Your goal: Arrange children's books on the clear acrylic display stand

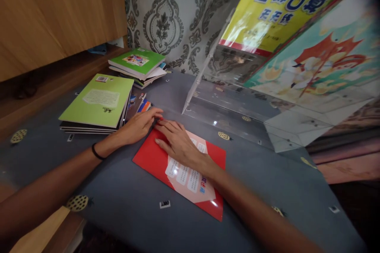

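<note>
A glossy red book (154,153) with a pale printed panel lies flat on the grey cloth. Across its far part rests my right hand (178,142), palm down with fingers stretched out. My left hand (141,124), a dark band at its wrist, is at the book's far left corner. Its fingers are loosely extended and close to my right fingertips; I cannot tell whether they touch the book's edge. Neither hand grips anything visible. The right hand covers part of the book's cover.
Left of my hands stands a stack topped by a light green book (99,101); behind it is another stack with a green book (138,62). A clear acrylic rack (204,69) at the right holds a yellow book (252,23) and a teal picture book (329,53). A wooden cabinet (62,16) borders the left.
</note>
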Demonstrator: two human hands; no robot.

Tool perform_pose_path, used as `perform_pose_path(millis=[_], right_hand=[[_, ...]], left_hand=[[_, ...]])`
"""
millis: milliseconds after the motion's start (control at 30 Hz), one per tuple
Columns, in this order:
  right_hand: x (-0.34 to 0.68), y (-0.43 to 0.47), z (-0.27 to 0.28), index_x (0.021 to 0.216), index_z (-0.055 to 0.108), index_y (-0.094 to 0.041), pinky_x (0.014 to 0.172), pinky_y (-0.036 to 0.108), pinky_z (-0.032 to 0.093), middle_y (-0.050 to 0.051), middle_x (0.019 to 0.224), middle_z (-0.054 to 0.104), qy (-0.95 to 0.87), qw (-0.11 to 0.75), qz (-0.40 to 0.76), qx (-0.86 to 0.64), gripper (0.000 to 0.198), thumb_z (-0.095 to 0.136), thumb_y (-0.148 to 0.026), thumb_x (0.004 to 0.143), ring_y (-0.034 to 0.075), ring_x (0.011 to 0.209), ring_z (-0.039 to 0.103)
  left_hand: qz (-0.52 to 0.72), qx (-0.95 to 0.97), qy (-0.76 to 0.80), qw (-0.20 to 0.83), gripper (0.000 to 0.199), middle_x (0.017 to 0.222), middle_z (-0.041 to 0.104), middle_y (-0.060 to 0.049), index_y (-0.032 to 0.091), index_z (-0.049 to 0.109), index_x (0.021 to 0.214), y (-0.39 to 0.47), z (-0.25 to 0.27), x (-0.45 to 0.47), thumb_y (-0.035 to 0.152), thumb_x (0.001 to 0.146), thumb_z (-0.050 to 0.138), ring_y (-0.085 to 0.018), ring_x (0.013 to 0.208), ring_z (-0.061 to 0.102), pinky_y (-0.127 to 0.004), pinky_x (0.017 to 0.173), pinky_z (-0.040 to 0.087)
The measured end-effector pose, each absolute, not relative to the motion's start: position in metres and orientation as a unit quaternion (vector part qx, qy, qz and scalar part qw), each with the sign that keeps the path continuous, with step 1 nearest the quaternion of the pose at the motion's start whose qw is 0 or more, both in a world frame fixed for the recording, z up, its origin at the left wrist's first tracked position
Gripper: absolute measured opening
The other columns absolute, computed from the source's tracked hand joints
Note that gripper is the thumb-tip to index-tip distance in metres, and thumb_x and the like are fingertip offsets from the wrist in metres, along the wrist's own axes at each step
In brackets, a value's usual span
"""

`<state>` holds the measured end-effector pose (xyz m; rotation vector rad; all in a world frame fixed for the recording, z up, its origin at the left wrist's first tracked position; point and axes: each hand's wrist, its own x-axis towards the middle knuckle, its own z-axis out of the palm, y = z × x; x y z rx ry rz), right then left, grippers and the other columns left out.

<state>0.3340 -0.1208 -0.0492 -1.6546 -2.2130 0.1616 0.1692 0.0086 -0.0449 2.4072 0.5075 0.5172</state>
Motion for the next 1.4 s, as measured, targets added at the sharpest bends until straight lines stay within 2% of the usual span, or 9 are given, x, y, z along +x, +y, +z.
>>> perform_pose_path(millis=[200,367,567,900,1067,1233,1300,1400], right_hand=[[0.330,-0.122,-0.051,0.138,0.058,-0.016,0.118,0.059,0.035,0.018,0.149,0.054,-0.772,0.166,0.028,-0.613,0.042,0.051,-0.040,0.104,0.032,0.139,0.047],[0.335,-0.122,-0.048,0.140,0.057,-0.017,0.120,0.062,0.032,0.017,0.150,0.054,-0.776,0.170,0.061,-0.604,0.045,0.053,-0.042,0.103,0.031,0.143,0.046],[0.342,-0.138,-0.041,0.139,0.057,-0.012,0.123,0.060,0.027,0.019,0.151,0.054,-0.770,0.156,0.055,-0.616,0.041,0.051,-0.035,0.105,0.030,0.146,0.045],[0.380,-0.198,-0.040,0.139,0.059,-0.015,0.120,0.066,0.029,0.018,0.145,0.060,-0.729,0.160,0.047,-0.663,0.038,0.049,-0.030,0.105,0.031,0.138,0.054],[0.404,-0.225,-0.051,0.130,0.066,-0.020,0.118,0.065,0.030,0.013,0.134,0.069,-0.695,0.235,0.052,-0.677,0.033,0.046,-0.026,0.105,0.028,0.132,0.060],[0.421,-0.232,-0.059,0.127,0.068,-0.024,0.119,0.058,0.032,0.008,0.126,0.074,-0.655,0.345,0.111,-0.664,0.033,0.044,-0.029,0.104,0.024,0.122,0.067],[0.424,-0.232,-0.057,0.124,0.069,-0.024,0.115,0.053,0.040,0.007,0.122,0.075,-0.627,0.386,0.145,-0.661,0.034,0.043,-0.032,0.104,0.022,0.114,0.070],[0.427,-0.233,-0.053,0.127,0.067,-0.024,0.101,0.044,0.053,0.008,0.119,0.076,-0.572,0.451,0.194,-0.657,0.036,0.041,-0.036,0.105,0.022,0.112,0.070]], left_hand=[[0.188,0.923,0.182,0.283,0.042,0.138,0.066,-0.013,0.016,0.050,0.137,0.009,-0.049,0.170,0.018,0.098,0.033,-0.022,0.131,0.061,-0.045,0.112,0.047],[0.182,0.931,0.171,0.267,0.040,0.140,0.065,-0.013,0.016,0.049,0.136,0.009,-0.050,0.171,0.021,0.099,0.033,-0.022,0.132,0.060,-0.045,0.112,0.048],[0.173,0.946,0.160,0.222,0.040,0.137,0.066,-0.014,0.015,0.049,0.136,0.006,-0.051,0.172,0.032,0.102,0.037,-0.024,0.131,0.061,-0.047,0.112,0.048],[0.165,0.958,0.172,0.159,0.042,0.137,0.066,-0.013,0.015,0.054,0.136,0.002,-0.055,0.172,0.033,0.103,0.034,-0.026,0.129,0.061,-0.047,0.111,0.050],[0.151,0.967,0.165,0.121,0.044,0.137,0.066,-0.014,0.014,0.054,0.137,0.001,-0.053,0.171,0.034,0.105,0.032,-0.026,0.127,0.061,-0.046,0.111,0.049],[0.126,0.983,0.134,0.002,0.045,0.127,0.070,-0.018,0.010,0.058,0.132,-0.008,-0.043,0.183,0.030,0.104,0.031,-0.034,0.131,0.057,-0.055,0.110,0.046],[0.115,0.988,0.107,-0.005,0.043,0.128,0.070,-0.018,0.011,0.059,0.132,-0.019,-0.037,0.196,0.025,0.103,0.030,-0.034,0.132,0.057,-0.056,0.109,0.046],[0.113,0.991,0.032,0.057,0.042,0.137,0.066,-0.015,0.014,0.054,0.137,-0.039,-0.032,0.220,0.020,0.102,0.030,-0.029,0.131,0.058,-0.050,0.108,0.049]])
